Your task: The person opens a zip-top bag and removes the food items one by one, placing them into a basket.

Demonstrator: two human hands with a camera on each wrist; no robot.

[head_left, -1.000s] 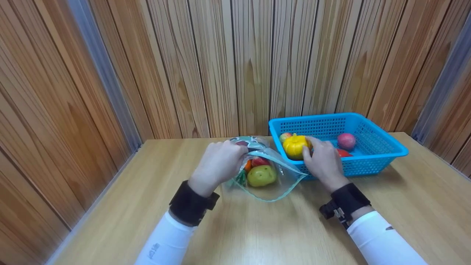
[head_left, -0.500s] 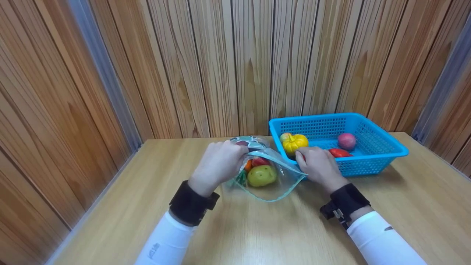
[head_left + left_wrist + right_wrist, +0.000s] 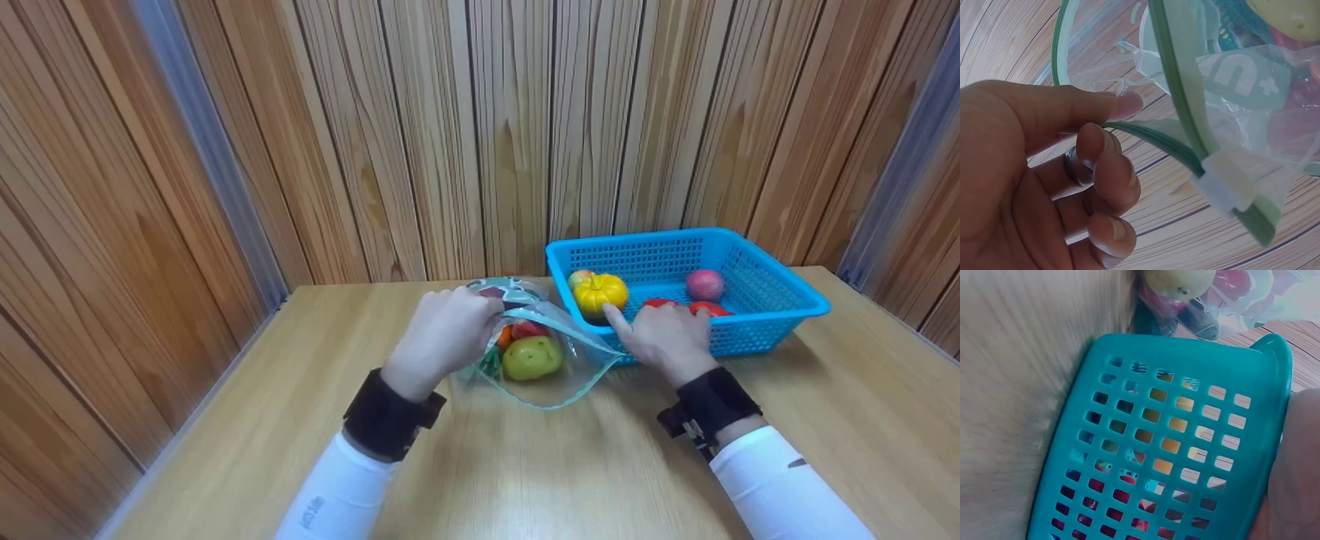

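My left hand (image 3: 457,326) pinches the green zip edge of a clear zip bag (image 3: 1157,138) between thumb and forefinger, holding its mouth open. A white slider (image 3: 1227,183) sits on the zip. Inside the bag lie a potato-like yellow-green piece (image 3: 532,358), a red one (image 3: 529,328) and an orange one (image 3: 505,337). My right hand (image 3: 667,337) reaches over the front rim of the blue basket (image 3: 750,322), thumb spread out toward a yellow pumpkin (image 3: 600,294). Its fingertips are hidden in the basket beside red pieces (image 3: 709,308).
A pink round fruit (image 3: 705,286) lies at the basket's right, and another fruit (image 3: 579,278) peeks out behind the pumpkin. The bag stands against the basket's left side on the wooden table (image 3: 480,465). Wood-panelled walls (image 3: 420,135) enclose the back and sides.
My right hand has left the yellow pumpkin, which stays in the basket, and moved right to the red pieces. One red piece has shifted right. My left hand keeps its place on the bag.
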